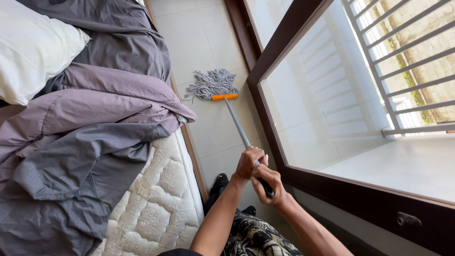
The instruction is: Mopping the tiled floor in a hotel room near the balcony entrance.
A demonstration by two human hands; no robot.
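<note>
Left hand (250,162) and right hand (268,184) both clench the mop handle (235,121). Risk: the mop head (211,84) may snag the hanging duvet (109,118) or strike the window frame (265,114).

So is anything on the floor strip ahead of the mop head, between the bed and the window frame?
Nothing visible. Both hands, left hand and right hand, grip the mop handle; the tiled floor beyond the mop head shows bare.

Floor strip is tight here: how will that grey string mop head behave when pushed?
The mop head probably flops and splays; its strands lie spread on the tile floor. The metal handle looks stiff, so both hands should steer it.
</note>
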